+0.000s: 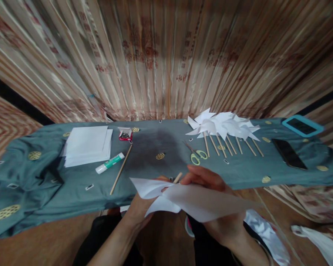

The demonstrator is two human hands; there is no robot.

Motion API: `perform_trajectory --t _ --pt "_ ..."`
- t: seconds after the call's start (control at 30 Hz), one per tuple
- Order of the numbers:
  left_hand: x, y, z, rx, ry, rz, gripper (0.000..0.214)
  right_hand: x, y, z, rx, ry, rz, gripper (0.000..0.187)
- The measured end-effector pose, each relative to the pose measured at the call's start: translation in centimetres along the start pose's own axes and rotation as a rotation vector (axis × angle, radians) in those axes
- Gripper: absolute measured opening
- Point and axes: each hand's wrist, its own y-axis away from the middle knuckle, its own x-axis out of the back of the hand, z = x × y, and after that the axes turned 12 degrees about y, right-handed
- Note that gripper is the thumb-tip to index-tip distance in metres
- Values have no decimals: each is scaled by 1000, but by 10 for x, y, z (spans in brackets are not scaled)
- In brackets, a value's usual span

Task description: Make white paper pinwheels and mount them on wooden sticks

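A white paper pinwheel (202, 201) is held between both hands above the table's front edge, its blades partly folded. My left hand (142, 202) grips it from the left, most of the fingers hidden behind the paper. My right hand (207, 176) is closed on its right side, fingers bent over the far edge. The tip of a wooden stick (178, 177) shows between the hands behind the paper. Beyond them lie green-handled scissors (197, 157). Several finished pinwheels (224, 125) on wooden sticks lie in an overlapping row at the back right.
On the table cover (161, 171) at left are a stack of white paper squares (87, 142), a glue stick (110, 163), a loose wooden stick (121, 170) and a small red box of pins (125, 134). A phone (289, 153) and a blue-framed device (303, 125) lie right.
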Motion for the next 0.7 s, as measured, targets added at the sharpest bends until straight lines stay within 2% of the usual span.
perform_trajectory --t 0.2,0.7 --pt "0 0 1 9 -31 -4 36 1 -3 -2 -7 -17 42 42" --pt "-1 1 -1 10 34 7 39 -1 -2 -1 6 -21 39 44"
